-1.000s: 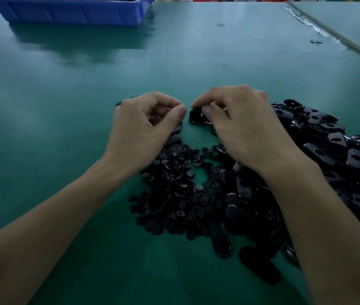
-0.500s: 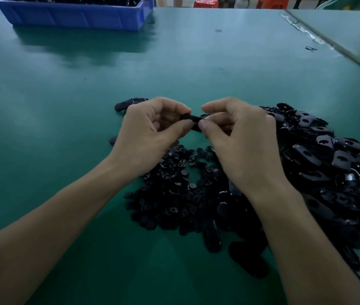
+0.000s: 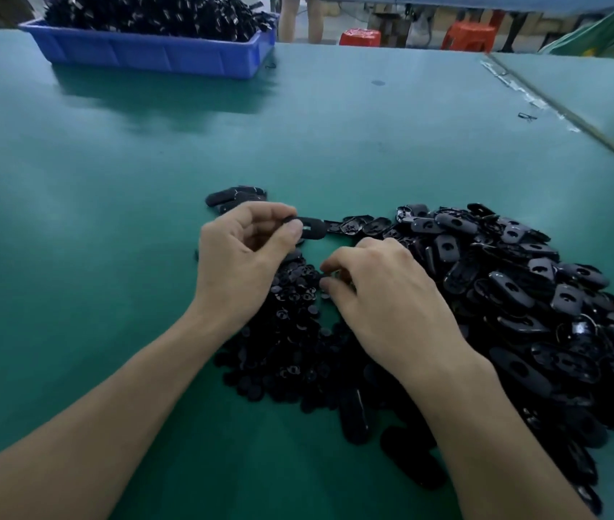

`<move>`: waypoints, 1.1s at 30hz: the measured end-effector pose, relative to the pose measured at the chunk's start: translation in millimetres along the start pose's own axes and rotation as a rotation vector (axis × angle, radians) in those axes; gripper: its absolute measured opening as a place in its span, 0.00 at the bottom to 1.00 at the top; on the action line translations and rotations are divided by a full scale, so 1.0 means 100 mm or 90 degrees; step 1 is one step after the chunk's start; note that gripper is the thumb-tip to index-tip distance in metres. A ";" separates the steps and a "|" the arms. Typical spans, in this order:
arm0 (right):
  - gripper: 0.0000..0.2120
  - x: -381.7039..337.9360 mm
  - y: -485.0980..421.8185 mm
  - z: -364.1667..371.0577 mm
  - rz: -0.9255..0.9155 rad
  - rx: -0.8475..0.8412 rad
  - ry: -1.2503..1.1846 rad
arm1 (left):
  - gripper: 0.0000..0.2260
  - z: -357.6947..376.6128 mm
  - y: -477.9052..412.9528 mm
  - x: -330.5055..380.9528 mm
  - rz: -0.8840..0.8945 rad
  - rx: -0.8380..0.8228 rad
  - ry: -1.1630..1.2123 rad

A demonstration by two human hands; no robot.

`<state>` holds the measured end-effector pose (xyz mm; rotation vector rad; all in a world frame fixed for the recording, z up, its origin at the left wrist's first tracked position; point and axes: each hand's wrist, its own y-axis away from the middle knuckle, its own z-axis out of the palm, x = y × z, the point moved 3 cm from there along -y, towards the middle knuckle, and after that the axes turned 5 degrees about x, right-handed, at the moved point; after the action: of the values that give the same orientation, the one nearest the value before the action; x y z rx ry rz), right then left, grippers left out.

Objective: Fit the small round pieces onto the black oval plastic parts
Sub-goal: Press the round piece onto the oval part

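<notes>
My left hand point(image 3: 245, 257) pinches one end of a black oval part point(image 3: 311, 227) between thumb and forefinger, held just above the green table point(image 3: 110, 219). My right hand point(image 3: 384, 298) is lower, over the heap of small round pieces point(image 3: 290, 332). Its thumb and forefinger pinch a small round piece point(image 3: 326, 276). A large pile of black oval parts point(image 3: 523, 294) spreads to the right of my right hand. A few oval parts point(image 3: 234, 197) lie apart just beyond my left hand.
A blue bin point(image 3: 155, 54) heaped with black parts stands at the far left. A seam between tables point(image 3: 560, 118) runs diagonally at the right. Red stools point(image 3: 468, 33) and a person's legs point(image 3: 301, 16) are beyond the far edge.
The hands were together on one oval part. Now my left hand keeps the oval part alone, and my right hand has dropped to the heap of small round pieces.
</notes>
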<state>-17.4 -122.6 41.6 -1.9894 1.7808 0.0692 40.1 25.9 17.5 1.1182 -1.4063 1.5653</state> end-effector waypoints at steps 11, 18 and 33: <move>0.10 -0.07 0.00 0.07 -0.056 -0.069 0.039 | 0.03 0.02 -0.04 -0.15 -0.023 -0.030 -0.033; 0.07 -0.06 0.00 0.13 -0.047 -0.039 0.034 | 0.07 0.01 -0.04 -0.14 -0.028 -0.025 0.004; 0.09 -0.09 0.01 -0.03 0.008 0.034 -0.143 | 0.09 0.01 -0.02 -0.10 -0.003 -0.053 0.017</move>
<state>-20.6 -115.9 47.0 -1.8527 1.6349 0.2371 45.4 25.5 9.3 1.0473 -1.4365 1.4989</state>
